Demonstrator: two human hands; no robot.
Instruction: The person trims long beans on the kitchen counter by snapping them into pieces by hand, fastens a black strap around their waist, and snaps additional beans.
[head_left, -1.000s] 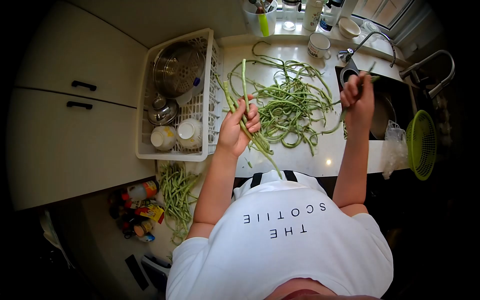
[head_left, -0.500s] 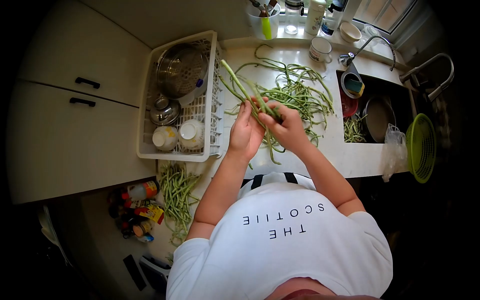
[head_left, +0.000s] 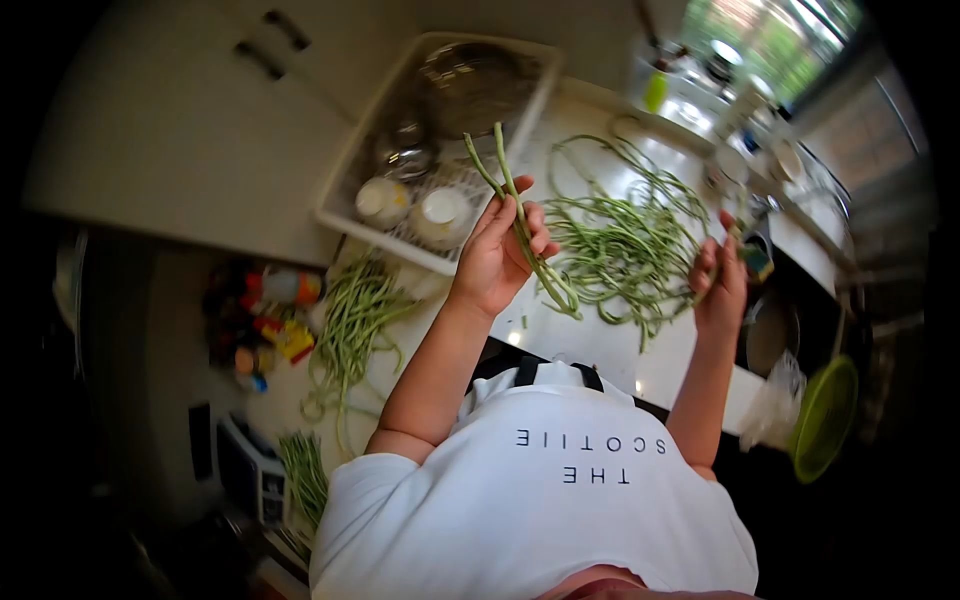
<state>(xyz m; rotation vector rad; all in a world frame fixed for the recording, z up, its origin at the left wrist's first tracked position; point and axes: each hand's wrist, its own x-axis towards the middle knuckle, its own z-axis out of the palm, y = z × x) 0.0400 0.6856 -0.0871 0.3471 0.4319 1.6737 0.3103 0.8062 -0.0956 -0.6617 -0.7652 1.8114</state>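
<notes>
My left hand (head_left: 500,245) is closed round a few long beans (head_left: 522,230), their straight ends pointing up and their curled ends hanging below the palm. Well apart on the right, my right hand (head_left: 722,280) is raised near the sink, fingers bent in. Blurred green lengths, apparently long beans, show above and below its fingers. Between my hands a tangled pile of long beans (head_left: 630,240) lies on the white counter (head_left: 590,345). Left of my left forearm lies another heap of long beans (head_left: 360,310), and a smaller bunch (head_left: 303,470) is lower down.
A white dish rack (head_left: 335,205) with bowls and a steel pot stands back left. Seasoning bottles (head_left: 285,287) crowd the left side. At right are the sink with a pan (head_left: 770,330), a plastic bag (head_left: 775,410) and a green basket (head_left: 825,420). Containers line the windowsill.
My right hand has left my left hand and swung right toward the sink. My left hand still holds long beans. The whole view has tilted and shifted, with some blur.
</notes>
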